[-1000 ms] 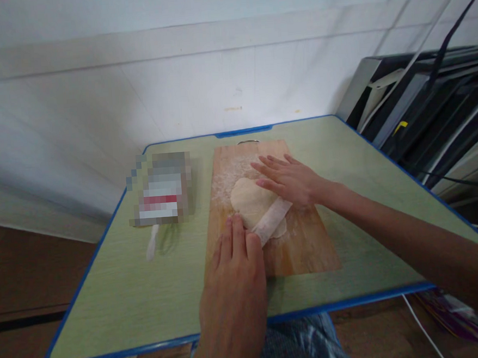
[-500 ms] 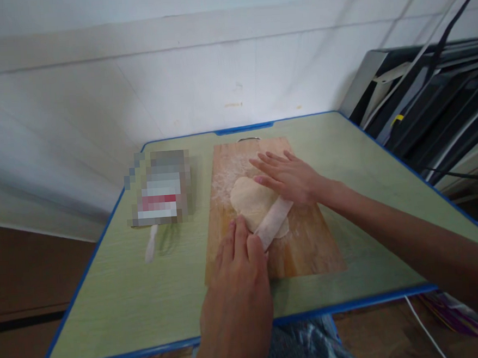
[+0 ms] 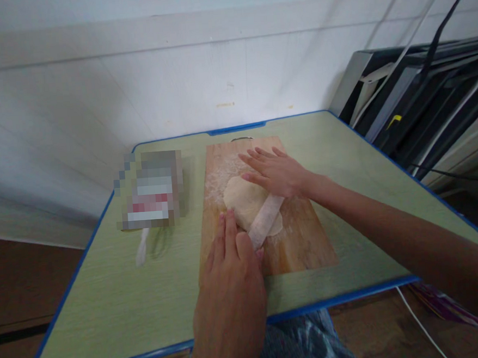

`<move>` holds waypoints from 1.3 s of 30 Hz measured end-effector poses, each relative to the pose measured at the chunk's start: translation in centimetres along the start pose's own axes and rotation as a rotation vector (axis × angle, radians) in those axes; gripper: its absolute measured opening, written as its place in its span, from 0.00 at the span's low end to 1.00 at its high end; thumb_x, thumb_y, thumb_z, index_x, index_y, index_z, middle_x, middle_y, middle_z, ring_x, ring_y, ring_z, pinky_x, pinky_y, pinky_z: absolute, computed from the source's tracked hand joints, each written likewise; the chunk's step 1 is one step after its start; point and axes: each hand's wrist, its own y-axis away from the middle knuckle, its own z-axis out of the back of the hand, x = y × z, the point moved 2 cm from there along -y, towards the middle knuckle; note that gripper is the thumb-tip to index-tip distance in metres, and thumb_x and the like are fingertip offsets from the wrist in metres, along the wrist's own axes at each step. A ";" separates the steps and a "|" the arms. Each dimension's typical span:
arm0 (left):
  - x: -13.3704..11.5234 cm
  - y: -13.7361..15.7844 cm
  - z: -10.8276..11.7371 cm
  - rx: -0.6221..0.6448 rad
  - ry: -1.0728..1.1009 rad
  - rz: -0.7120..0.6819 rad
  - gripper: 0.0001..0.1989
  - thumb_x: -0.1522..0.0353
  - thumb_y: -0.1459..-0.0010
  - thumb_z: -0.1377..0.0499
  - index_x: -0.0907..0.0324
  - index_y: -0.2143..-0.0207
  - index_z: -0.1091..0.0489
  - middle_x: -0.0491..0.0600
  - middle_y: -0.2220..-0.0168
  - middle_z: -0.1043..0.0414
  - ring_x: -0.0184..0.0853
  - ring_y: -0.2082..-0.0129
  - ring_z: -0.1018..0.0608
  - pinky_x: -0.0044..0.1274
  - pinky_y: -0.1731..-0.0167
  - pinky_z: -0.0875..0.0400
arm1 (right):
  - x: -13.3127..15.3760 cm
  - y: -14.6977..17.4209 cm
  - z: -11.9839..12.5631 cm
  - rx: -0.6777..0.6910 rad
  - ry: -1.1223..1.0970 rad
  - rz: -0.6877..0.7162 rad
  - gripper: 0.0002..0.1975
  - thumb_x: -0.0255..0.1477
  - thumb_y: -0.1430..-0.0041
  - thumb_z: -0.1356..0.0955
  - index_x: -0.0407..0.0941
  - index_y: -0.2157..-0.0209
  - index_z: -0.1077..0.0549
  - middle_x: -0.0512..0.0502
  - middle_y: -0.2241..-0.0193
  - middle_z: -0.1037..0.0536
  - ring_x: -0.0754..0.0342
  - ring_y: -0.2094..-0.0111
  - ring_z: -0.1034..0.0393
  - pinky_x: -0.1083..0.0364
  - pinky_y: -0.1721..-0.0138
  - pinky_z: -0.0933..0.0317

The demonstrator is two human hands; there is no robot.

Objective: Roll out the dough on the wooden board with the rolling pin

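Observation:
A flat, pale sheet of dough (image 3: 243, 198) lies on the wooden cutting board (image 3: 303, 253). Across its near right part rests a flour-dusted rolling pin (image 3: 266, 220), set diagonally. My left hand (image 3: 232, 280) is at the pin's near end, its thumb tip showing on the right side and its fingers pointing forward beside the dough. At the far end, my right hand (image 3: 278, 172) lies with its palm over the pin, hiding that end. Its fingers stretch out flat and apart above the dough's far edge.
Loose flour (image 3: 218, 177) whitens the board's far left. The board lies on a green table (image 3: 169, 304) with a blue rim. Left of it is a blurred-out package (image 3: 152, 190), with a white handle-like piece (image 3: 142, 247) below. Dark flat panels (image 3: 430, 100) lean at the right.
The whole view has shifted slightly, so the table and board appear a little further left. Both hands stay at the rolling pin, with hardly any movement relative to the board.

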 end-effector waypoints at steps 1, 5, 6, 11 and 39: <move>0.1 0.0 0.0 0.001 0.007 0.001 0.04 0.71 0.37 0.53 0.60 0.62 0.40 0.64 0.41 0.41 0.47 0.37 0.43 0.42 0.47 0.33 | 0.2 -0.6 0.1 0.000 0.010 0.014 0.33 0.45 0.35 0.51 0.42 0.35 0.51 0.36 0.36 0.48 0.43 0.35 0.58 0.39 0.40 0.58; 0.2 0.0 0.0 -0.012 -0.012 -0.023 0.06 0.72 0.38 0.52 0.62 0.59 0.40 0.66 0.42 0.40 0.48 0.38 0.41 0.42 0.48 0.32 | 0.2 -0.5 -0.1 0.008 0.026 0.035 0.33 0.45 0.35 0.51 0.42 0.36 0.50 0.36 0.36 0.47 0.43 0.36 0.56 0.39 0.40 0.57; 0.2 0.1 0.0 -0.019 -0.025 -0.029 0.05 0.72 0.38 0.52 0.62 0.60 0.40 0.67 0.42 0.40 0.48 0.38 0.41 0.42 0.48 0.32 | 0.0 0.1 -0.2 0.009 0.022 0.026 0.33 0.46 0.35 0.51 0.42 0.36 0.50 0.36 0.36 0.46 0.43 0.36 0.56 0.39 0.40 0.57; 0.0 -0.1 0.1 -0.017 -0.054 -0.022 0.06 0.70 0.39 0.50 0.61 0.59 0.40 0.67 0.41 0.41 0.49 0.38 0.42 0.43 0.48 0.33 | -0.5 1.7 -0.3 -0.003 0.004 -0.030 0.34 0.47 0.35 0.54 0.43 0.36 0.50 0.38 0.36 0.47 0.45 0.36 0.55 0.40 0.40 0.57; 0.1 -0.3 0.1 -0.022 -0.069 -0.030 0.10 0.67 0.45 0.41 0.60 0.63 0.40 0.69 0.45 0.36 0.53 0.42 0.34 0.43 0.50 0.31 | -0.5 2.7 -0.4 -0.039 -0.012 -0.065 0.31 0.43 0.34 0.52 0.42 0.36 0.49 0.39 0.36 0.47 0.45 0.36 0.56 0.39 0.39 0.58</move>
